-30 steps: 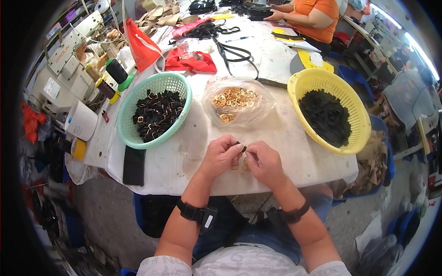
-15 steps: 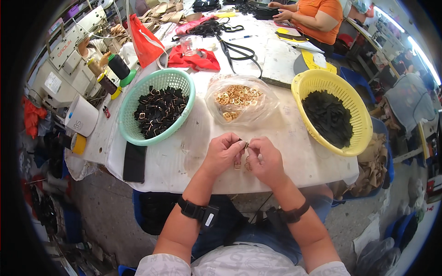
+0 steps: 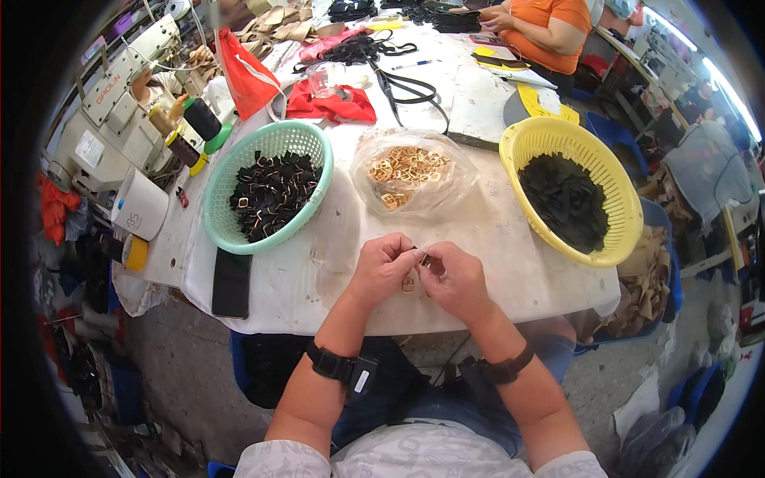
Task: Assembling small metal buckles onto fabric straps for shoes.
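My left hand point(image 3: 384, 269) and my right hand point(image 3: 457, 280) meet over the table's near edge, fingertips pinched together. Between them is a small black fabric strip with a gold buckle point(image 3: 426, 260), mostly covered by the fingers. Another gold buckle point(image 3: 408, 284) shows just below the left fingertips; whether it lies on the table or hangs from the hand I cannot tell. Ahead lies a clear plastic bag point(image 3: 458, 185) of gold buckles point(image 3: 410, 165). A green basket point(image 3: 215, 207) at left holds black strips with gold buckles point(image 3: 275, 191). Black strips point(image 3: 563, 203) fill the yellow basket point(image 3: 633, 215) at right.
A dark phone point(image 3: 231, 285) lies beside the green basket. Sewing machine point(image 3: 111, 103), thread cones point(image 3: 202, 118) and a white container point(image 3: 140, 203) stand at left. Farther back are red cloth point(image 3: 331, 105) and a black strap point(image 3: 414, 92). A person in orange point(image 3: 550, 36) sits at the far right.
My hands stay together, with the right fingers shifted slightly in and curled more over the piece. A buckle seen beneath the right fingers no longer shows. The far person's hands have moved slightly.
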Demonstrator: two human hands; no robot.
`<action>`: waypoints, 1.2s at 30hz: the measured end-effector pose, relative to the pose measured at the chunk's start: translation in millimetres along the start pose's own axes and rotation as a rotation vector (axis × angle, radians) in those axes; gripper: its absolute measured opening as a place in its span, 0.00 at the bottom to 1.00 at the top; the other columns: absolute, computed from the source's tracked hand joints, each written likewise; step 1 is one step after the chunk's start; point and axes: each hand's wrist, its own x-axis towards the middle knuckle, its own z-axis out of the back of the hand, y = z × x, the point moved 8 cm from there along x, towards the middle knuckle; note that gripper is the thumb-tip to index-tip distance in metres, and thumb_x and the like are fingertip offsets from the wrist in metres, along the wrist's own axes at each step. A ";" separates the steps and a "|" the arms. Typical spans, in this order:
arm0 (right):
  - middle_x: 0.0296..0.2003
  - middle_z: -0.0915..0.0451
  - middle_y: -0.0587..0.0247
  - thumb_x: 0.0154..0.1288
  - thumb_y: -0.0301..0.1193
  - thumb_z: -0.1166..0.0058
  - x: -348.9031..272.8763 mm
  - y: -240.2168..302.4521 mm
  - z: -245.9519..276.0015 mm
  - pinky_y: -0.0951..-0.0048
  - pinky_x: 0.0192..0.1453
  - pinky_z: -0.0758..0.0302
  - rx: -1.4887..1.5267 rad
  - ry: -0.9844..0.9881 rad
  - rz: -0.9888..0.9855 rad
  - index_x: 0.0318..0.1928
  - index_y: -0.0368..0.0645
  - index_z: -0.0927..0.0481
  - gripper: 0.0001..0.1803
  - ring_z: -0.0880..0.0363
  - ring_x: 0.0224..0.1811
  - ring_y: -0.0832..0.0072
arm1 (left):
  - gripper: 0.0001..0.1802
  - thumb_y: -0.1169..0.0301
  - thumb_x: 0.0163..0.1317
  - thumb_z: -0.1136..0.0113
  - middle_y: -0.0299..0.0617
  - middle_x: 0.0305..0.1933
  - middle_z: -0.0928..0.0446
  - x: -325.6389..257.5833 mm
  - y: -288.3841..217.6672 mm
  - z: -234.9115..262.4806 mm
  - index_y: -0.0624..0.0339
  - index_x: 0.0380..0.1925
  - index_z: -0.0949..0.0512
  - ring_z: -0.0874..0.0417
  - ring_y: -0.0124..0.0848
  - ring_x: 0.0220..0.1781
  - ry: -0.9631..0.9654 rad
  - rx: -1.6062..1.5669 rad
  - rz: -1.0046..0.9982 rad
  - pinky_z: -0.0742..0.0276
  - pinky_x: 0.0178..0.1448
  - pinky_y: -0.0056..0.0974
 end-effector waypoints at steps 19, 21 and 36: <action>0.25 0.20 0.58 0.52 0.21 0.37 -2.3 -3.3 5.2 0.73 0.26 0.23 0.017 -0.069 0.004 0.38 0.38 0.25 0.13 0.20 0.21 0.70 | 0.06 0.73 0.65 0.41 0.31 0.23 0.25 -1.0 -9.0 -6.6 0.65 0.31 0.22 0.29 0.16 0.22 0.018 -0.081 -0.005 0.36 0.23 0.23; 0.25 0.20 0.57 0.52 0.21 0.37 -2.3 -3.9 3.8 0.73 0.26 0.23 0.028 -0.049 -0.019 0.38 0.38 0.25 0.13 0.20 0.21 0.69 | 0.05 0.73 0.66 0.42 0.33 0.26 0.23 -0.4 -10.8 -5.4 0.65 0.35 0.22 0.26 0.18 0.23 -0.021 -0.088 -0.041 0.31 0.25 0.24; 0.25 0.21 0.58 0.51 0.20 0.37 -3.7 -7.0 4.6 0.72 0.26 0.23 0.006 -0.053 -0.027 0.38 0.39 0.26 0.13 0.21 0.21 0.68 | 0.04 0.75 0.66 0.46 0.35 0.32 0.23 0.8 -7.1 -2.1 0.64 0.37 0.24 0.25 0.19 0.28 0.049 -0.163 -0.047 0.28 0.32 0.25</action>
